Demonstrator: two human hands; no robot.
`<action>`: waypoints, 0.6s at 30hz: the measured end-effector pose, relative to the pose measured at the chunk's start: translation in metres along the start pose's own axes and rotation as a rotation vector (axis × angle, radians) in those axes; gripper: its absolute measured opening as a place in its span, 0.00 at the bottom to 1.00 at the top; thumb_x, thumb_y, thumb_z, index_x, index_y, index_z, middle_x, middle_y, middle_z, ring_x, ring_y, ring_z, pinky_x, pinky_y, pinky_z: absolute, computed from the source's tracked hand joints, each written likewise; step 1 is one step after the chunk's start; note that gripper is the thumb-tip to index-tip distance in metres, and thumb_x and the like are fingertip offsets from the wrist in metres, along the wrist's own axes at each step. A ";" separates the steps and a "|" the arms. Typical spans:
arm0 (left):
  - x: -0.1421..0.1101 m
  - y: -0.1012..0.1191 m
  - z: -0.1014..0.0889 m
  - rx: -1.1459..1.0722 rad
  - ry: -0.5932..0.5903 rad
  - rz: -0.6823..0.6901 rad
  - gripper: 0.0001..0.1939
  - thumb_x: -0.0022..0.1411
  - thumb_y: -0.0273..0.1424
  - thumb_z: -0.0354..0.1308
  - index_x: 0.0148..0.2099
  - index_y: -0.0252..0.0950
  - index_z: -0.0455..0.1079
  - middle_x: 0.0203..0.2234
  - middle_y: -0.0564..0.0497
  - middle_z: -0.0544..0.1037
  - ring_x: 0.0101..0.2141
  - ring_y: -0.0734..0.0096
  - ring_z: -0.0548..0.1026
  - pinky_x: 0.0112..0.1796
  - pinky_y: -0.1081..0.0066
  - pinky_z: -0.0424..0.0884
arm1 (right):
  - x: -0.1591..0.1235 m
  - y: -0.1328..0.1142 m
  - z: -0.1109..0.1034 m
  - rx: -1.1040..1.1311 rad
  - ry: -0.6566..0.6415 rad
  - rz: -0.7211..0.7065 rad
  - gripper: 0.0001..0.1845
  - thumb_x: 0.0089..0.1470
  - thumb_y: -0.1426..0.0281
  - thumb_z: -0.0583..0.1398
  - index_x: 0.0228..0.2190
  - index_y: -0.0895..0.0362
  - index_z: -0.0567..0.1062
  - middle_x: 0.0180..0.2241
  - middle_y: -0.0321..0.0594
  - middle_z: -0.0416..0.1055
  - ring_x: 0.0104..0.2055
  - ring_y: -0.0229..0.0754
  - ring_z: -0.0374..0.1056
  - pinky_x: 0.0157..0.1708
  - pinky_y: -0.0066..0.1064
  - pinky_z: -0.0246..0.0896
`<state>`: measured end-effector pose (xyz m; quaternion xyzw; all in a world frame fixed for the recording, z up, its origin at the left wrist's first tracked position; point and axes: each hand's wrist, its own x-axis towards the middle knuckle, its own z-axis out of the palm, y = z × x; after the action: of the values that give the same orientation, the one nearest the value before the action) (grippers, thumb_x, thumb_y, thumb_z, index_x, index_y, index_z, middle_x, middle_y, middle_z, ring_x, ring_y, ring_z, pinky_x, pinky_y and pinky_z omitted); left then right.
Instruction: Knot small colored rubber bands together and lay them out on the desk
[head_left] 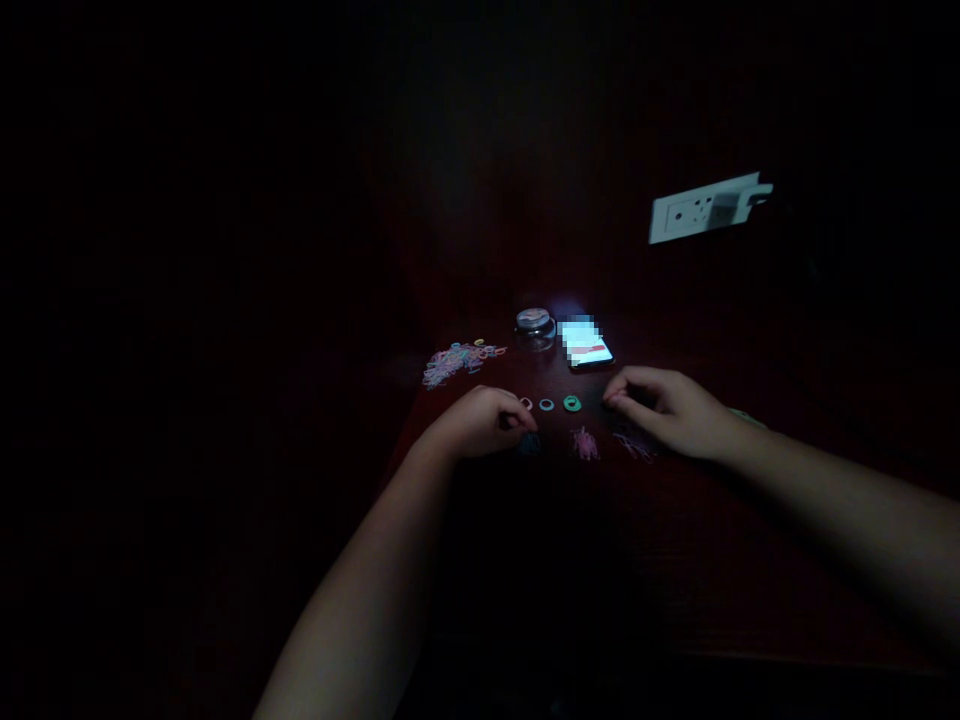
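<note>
My left hand (487, 420) hovers above a small dark blue heap of bands (529, 443), with its thumb and fingers drawn together. Thumb and fingertips also meet on my right hand (664, 408), over a purple heap of bands (636, 445). Anything pinched in either hand is too small and dark to make out. Between the hands lie a pale pink ring (526, 404), a light blue ring (547, 405) and a green ring (572, 403), in a row. Nearer me sits a pink heap of bands (585, 443).
A larger mixed pile of coloured bands (459, 362) lies at the table's left. Behind the rings stand a clear lidded jar (535, 328) and a lit phone (587, 342). A white socket panel (705, 208) is on the wall. Most of the dark reddish table (712, 560) lies in shadow.
</note>
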<state>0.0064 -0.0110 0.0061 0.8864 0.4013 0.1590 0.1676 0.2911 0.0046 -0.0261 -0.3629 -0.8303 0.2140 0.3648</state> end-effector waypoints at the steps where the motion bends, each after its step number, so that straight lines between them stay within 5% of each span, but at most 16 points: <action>1: 0.000 0.000 0.000 0.006 -0.009 0.000 0.12 0.54 0.23 0.58 0.39 0.37 0.79 0.32 0.52 0.78 0.30 0.76 0.73 0.32 0.76 0.66 | 0.000 0.000 0.000 -0.002 0.000 0.002 0.11 0.57 0.63 0.57 0.32 0.57 0.74 0.31 0.41 0.74 0.30 0.41 0.68 0.25 0.30 0.60; 18: 0.000 -0.005 0.006 0.011 -0.026 -0.083 0.13 0.53 0.25 0.58 0.40 0.37 0.79 0.33 0.51 0.80 0.31 0.75 0.74 0.33 0.76 0.67 | 0.000 -0.003 0.000 0.003 -0.005 0.000 0.11 0.56 0.62 0.57 0.32 0.57 0.74 0.30 0.40 0.73 0.30 0.41 0.67 0.26 0.30 0.61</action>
<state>0.0054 -0.0083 -0.0011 0.8719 0.4361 0.1381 0.1747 0.2898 0.0029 -0.0243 -0.3616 -0.8309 0.2162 0.3633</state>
